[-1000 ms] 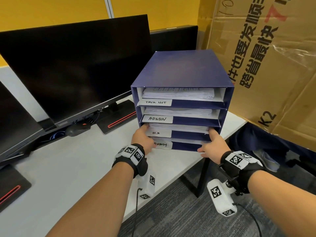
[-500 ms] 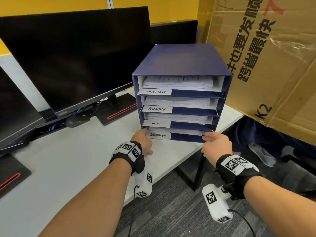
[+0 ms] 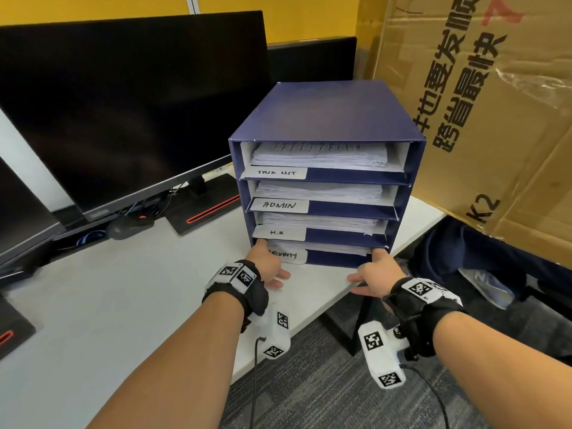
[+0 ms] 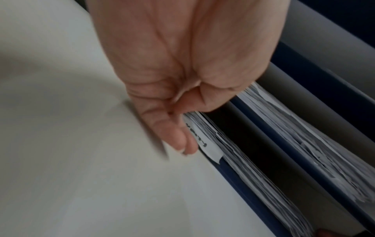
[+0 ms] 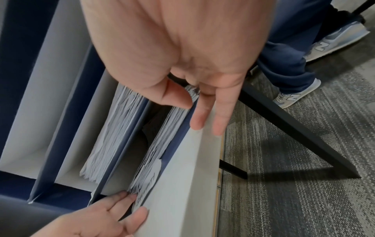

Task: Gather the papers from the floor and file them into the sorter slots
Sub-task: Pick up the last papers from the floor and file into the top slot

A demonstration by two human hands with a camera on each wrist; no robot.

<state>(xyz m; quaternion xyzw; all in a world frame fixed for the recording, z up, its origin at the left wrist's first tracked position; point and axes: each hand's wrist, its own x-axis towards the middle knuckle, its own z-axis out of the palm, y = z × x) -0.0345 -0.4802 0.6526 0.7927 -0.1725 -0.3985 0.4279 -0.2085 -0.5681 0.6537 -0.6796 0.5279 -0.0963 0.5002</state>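
Observation:
A blue four-slot sorter [image 3: 328, 109] stands on the white table [image 3: 123, 305], its slots labelled TASK LIST, ADMIN, H.R and SECURITY, each holding a paper stack. Both hands are at the lowest, SECURITY slot. My left hand [image 3: 269, 267] touches the left end of that slot's papers [image 3: 334, 247] with straight fingers [image 5: 121, 200]. My right hand [image 3: 374, 274] is at the right end. Its thumb [image 5: 174, 97] presses the stack's edge [image 5: 162, 136]. Two straight fingers [image 5: 201, 115] lie along the sorter's bottom lip. The left wrist view shows the same stack [image 4: 233, 160] beside my fingertips [image 4: 182, 144].
Two black monitors [image 3: 123, 103] and a dark mouse [image 3: 123, 229] sit left of the sorter. A large cardboard box [image 3: 495, 119] stands close on the right. The table's edge and black leg [image 5: 284, 120] are by my right hand. Another person's legs and shoes [image 5: 294, 96] stand on the carpet.
Both hands dropped from the H.R slot, hung briefly just in front of the sorter, and now touch the papers in the SECURITY slot at both ends.

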